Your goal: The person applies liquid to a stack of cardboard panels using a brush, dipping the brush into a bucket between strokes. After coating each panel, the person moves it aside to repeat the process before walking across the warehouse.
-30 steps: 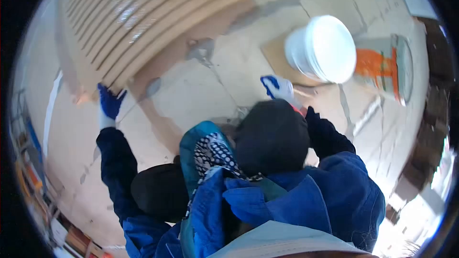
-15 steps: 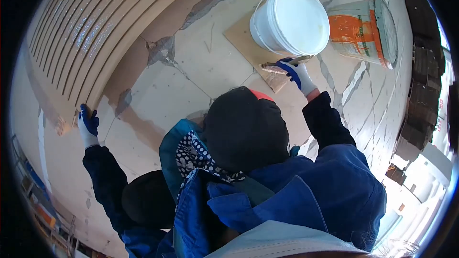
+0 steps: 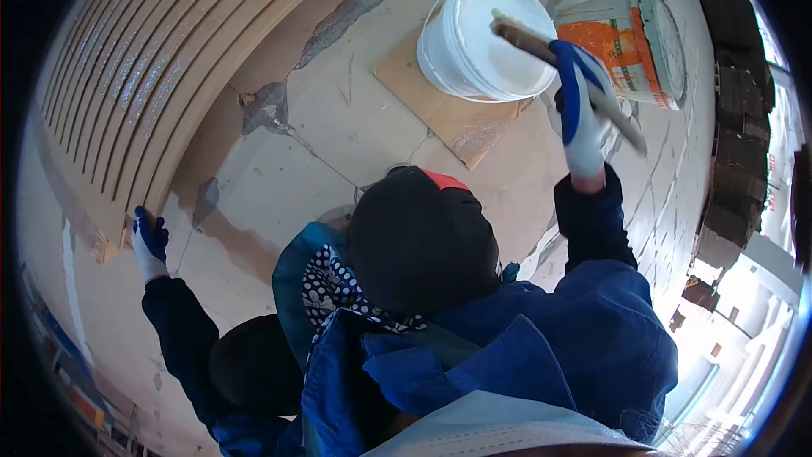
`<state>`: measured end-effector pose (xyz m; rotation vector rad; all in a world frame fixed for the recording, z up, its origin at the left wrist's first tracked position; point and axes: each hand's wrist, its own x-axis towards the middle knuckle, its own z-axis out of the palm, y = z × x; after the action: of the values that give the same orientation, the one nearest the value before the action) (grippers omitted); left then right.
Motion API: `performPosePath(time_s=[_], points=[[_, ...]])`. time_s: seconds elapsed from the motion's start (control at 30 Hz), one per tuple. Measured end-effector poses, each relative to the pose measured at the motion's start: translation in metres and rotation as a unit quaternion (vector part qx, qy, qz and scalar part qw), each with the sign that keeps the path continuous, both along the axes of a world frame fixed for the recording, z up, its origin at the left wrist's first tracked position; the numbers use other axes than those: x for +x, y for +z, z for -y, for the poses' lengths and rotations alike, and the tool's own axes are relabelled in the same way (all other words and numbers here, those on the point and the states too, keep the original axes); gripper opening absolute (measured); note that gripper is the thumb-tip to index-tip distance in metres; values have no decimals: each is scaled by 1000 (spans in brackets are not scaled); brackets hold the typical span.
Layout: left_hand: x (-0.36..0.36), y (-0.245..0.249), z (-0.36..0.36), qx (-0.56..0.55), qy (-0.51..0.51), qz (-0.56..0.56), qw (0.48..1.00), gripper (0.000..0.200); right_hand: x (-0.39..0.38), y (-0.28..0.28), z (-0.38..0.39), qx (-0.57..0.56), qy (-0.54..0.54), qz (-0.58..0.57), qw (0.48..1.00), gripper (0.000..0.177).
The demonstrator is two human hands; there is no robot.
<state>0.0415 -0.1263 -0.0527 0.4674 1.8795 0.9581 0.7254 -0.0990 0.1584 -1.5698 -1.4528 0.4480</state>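
My right hand (image 3: 584, 101), in a blue and white glove, is closed around a brush (image 3: 529, 41). The brush tilts over the white bucket (image 3: 436, 46), with its pale-coated tip above the white contents and its handle pointing down to the right. At the left, my gloved left hand (image 3: 150, 241) has its fingers bent at the near end of a brown board (image 3: 190, 123). This board is the outermost of several long, narrow ones lying side by side, some with shiny wet-looking patches. Exactly how the fingers sit on the board's end is partly hidden.
Under the bucket lies a piece of cardboard (image 3: 474, 131). An orange and grey bucket (image 3: 622, 42) stands right beside the white one. The floor (image 3: 321, 131) is pale tile with grey patches. Dark stacked pieces (image 3: 734, 144) line the right side.
My right hand has lifted the brush from beside the bucket's near rim and swung its tip up over the bucket. My left hand stays at the board's end; the view has shifted slightly.
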Motion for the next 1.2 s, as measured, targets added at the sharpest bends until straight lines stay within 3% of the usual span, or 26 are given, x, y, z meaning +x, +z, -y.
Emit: performPosePath(time_s=[0.03, 0.3, 0.37, 0.43, 0.57, 0.63, 0.7, 0.73, 0.77, 0.8, 0.93, 1.0, 1.03, 1.07, 1.1, 1.13, 1.17, 1.2], points=[[1, -1, 0, -3, 0, -4, 1000, 42, 8, -8, -12, 5, -16, -57, 998, 18], [4, 7, 0, -8, -10, -41, 999, 45, 37, -66, -49, -61, -26, -143, 987, 15], [3, 7, -2, -20, -4, -32, 999, 46, 41, -77, -52, -40, 20, 18, 999, 14], [2, 6, -1, -20, -7, -29, 999, 46, 41, -80, -50, -44, 26, 3, 999, 14], [-4, 2, -1, -24, -11, -37, 999, 45, 50, -58, -46, -125, -60, -95, 986, 23], [-2, 1, -2, -23, -2, -36, 999, 45, 73, -62, -51, -63, -59, -315, 945, 19], [2, 2, -3, -20, 8, -33, 999, 44, 107, -76, -50, -58, -58, -370, 925, 25], [0, 2, -1, -18, -3, -25, 1000, 44, 124, -77, -48, -160, 36, -527, 834, 31], [-1, 2, 0, -16, -13, -18, 1000, 44, 134, -80, -49, -254, 129, -656, 699, 39], [-1, 0, 0, -15, -11, -17, 1000, 44, 140, -90, -56, -287, 267, -683, 616, 44], [-7, -3, 0, -15, -5, 2, 1000, 43, 126, -85, -45, -266, 229, -698, 624, 42], [-18, -13, 3, -26, -6, 27, 999, 42, 104, -77, -39, -114, 18, -631, 767, 39], [-34, -34, 7, 30, -66, 9, 997, 40, 87, -69, -36, -116, 18, -630, 768, 39], [-44, -45, 11, 86, -126, -9, 988, 42, 65, -58, -34, -69, -15, -455, 888, 30], [-45, -43, 12, 86, -124, -9, 989, 42, 46, -47, -31, -17, -46, -259, 965, 24], [-46, -40, 10, 108, -104, 82, 985, 44, 34, -38, -27, -16, -48, -185, 981, 24], [-46, -38, 7, 131, -83, 173, 973, 50, 31, -42, -27, -15, -46, -184, 982, 24], [-45, -36, 4, 132, -81, 174, 972, 50, 31, -50, -25, 28, -13, -60, 998, 24]])
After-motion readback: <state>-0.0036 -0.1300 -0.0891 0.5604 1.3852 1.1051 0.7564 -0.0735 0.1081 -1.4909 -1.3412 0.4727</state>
